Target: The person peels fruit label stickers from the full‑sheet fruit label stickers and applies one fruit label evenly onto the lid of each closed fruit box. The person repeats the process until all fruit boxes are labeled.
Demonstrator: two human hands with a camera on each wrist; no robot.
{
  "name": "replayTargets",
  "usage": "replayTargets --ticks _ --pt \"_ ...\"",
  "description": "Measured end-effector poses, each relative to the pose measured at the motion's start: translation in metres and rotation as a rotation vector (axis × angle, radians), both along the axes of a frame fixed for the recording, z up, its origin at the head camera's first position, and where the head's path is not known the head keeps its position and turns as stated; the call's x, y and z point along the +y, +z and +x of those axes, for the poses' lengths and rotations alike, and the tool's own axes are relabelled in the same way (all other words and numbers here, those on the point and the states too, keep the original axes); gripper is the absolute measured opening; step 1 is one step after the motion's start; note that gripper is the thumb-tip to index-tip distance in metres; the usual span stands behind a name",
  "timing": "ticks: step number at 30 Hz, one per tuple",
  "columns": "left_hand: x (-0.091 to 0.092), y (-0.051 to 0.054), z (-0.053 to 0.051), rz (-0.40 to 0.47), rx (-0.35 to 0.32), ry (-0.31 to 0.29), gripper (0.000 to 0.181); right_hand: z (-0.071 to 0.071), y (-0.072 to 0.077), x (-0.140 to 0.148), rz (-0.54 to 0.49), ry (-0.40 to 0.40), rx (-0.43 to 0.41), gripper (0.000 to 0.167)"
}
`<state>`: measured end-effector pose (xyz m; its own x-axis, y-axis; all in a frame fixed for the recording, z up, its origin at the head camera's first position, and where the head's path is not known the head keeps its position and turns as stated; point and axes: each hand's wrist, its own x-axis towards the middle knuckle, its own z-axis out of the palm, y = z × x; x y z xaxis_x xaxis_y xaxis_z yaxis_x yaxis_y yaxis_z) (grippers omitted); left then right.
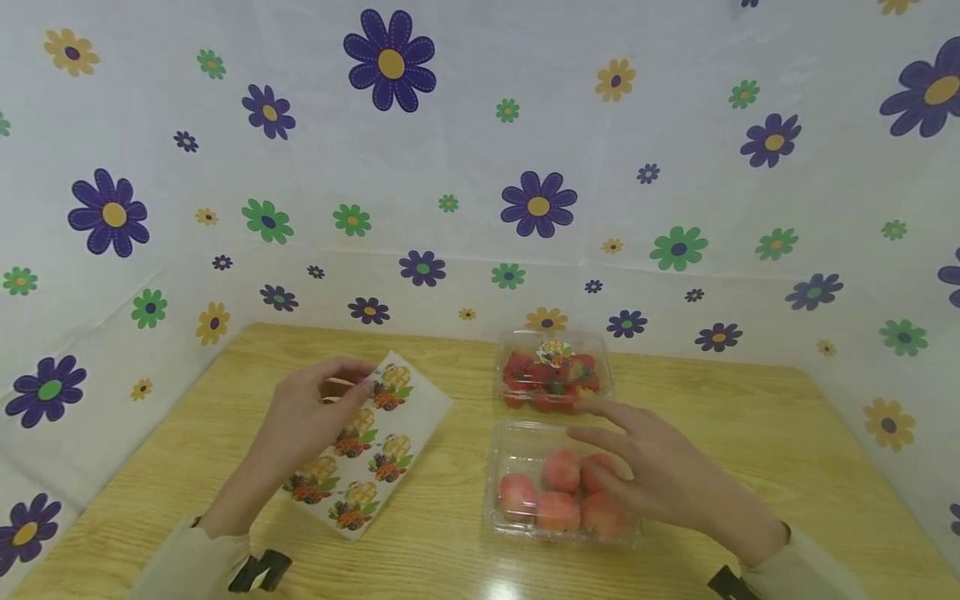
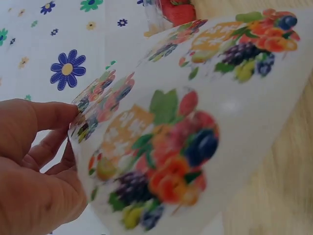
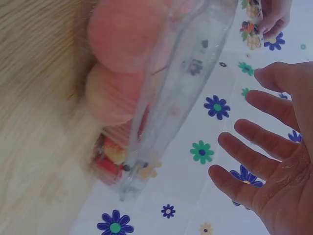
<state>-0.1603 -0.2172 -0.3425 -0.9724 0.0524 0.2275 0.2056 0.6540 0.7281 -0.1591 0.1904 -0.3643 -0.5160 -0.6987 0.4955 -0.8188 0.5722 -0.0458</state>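
Observation:
A white sheet of fruit stickers [image 1: 412, 408] is pinched at its edge between the thumb and fingers of my left hand [image 1: 311, 417]. In the left wrist view the sticker sheet [image 2: 234, 103] bends away from the fingers [image 2: 56, 115]. My right hand [image 1: 660, 467] hovers over the right side of a clear plastic box of peaches [image 1: 517, 446], its fingers spread and holding nothing. The right wrist view shows that hand [image 3: 274, 161] apart from the peach box [image 3: 186, 73]. Behind stands a clear box of strawberries [image 1: 555, 383] with a round fruit sticker [image 1: 555, 353] on its lid.
All of this is on a light wooden table [image 1: 442, 533]. A white cloth with printed flowers [image 1: 450, 150] hangs behind the table and along both sides.

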Motion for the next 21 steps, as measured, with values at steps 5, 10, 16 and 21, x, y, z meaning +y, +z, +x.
replayTargets --ticks 5,10,16,21 --pt "0.007 0.009 0.006 0.022 -0.037 0.010 0.026 -0.003 0.008 -0.015 -0.051 0.063 0.030 0.023" --pt "0.013 0.016 0.012 0.079 -0.052 -0.018 0.025 -0.007 0.015 -0.031 -0.106 0.110 0.034 0.021" --pt "0.023 0.019 0.018 0.178 -0.093 -0.071 0.024 -0.010 0.020 -0.047 -0.161 0.136 0.062 0.023" --pt "0.034 0.022 0.026 0.224 -0.170 -0.098 0.024 -0.013 0.021 -0.057 -0.216 0.180 0.073 0.024"
